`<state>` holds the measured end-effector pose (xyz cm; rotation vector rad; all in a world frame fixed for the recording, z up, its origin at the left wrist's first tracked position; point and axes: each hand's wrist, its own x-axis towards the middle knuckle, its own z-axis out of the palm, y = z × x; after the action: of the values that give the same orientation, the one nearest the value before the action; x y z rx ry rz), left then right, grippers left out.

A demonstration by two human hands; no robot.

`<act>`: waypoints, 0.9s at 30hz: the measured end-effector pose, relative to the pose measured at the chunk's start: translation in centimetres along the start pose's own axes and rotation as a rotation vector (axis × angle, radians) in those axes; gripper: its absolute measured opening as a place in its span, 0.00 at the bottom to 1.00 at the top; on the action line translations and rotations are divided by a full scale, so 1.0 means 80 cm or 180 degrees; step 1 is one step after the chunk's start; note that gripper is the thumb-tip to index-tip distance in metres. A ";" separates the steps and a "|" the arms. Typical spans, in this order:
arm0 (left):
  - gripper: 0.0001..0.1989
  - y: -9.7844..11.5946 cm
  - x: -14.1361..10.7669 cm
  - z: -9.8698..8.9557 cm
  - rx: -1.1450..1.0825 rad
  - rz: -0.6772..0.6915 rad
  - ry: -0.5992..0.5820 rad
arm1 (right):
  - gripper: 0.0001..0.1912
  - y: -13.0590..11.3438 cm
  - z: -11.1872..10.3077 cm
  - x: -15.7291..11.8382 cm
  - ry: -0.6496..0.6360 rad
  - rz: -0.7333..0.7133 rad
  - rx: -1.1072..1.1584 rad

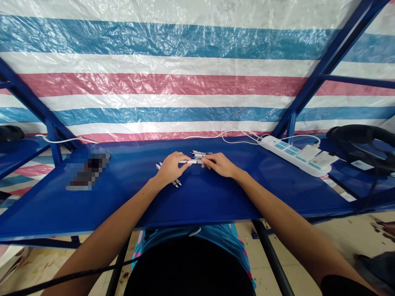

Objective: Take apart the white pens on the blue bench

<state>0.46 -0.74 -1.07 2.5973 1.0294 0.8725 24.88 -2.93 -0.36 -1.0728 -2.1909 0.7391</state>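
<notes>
A white pen (191,162) is held level between both hands above the blue table (203,201). My left hand (171,167) pinches its left end, and my right hand (219,164) pinches the right end with thumb and fingers. Just behind the held pen lie several more pens (197,154), partly hidden by it and the fingers. Other pens (176,183) rest on the table under and beside my left hand, their tips pointing toward the front edge and their other ends showing at its left.
A white power strip (294,156) with plugged-in chargers lies at the right, its white cable (237,131) looping along the back. A blurred-out flat object (89,172) is at the left. Black headphones or similar gear (364,144) sit far right. Blue metal posts (322,76) frame a striped sheet.
</notes>
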 end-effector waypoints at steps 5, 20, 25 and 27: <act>0.10 -0.002 0.000 0.000 0.0016 -0.0057 -0.0037 | 0.28 0.000 0.002 -0.001 0.0132 -0.0043 0.0043; 0.09 0.001 0.001 0.000 -0.0026 -0.0069 -0.0028 | 0.21 -0.001 0.001 -0.004 0.0305 0.0014 0.0110; 0.10 0.001 0.000 0.001 -0.0042 -0.0080 0.0048 | 0.19 -0.016 -0.011 -0.009 0.1188 -0.0088 -0.0347; 0.10 0.001 -0.001 0.001 -0.0055 -0.0075 0.0077 | 0.17 -0.022 -0.022 -0.023 0.1781 -0.0201 -0.0585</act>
<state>0.55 -0.83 -1.15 2.5612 1.0517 0.9056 26.17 -4.96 1.58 -1.1290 -1.8153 0.1729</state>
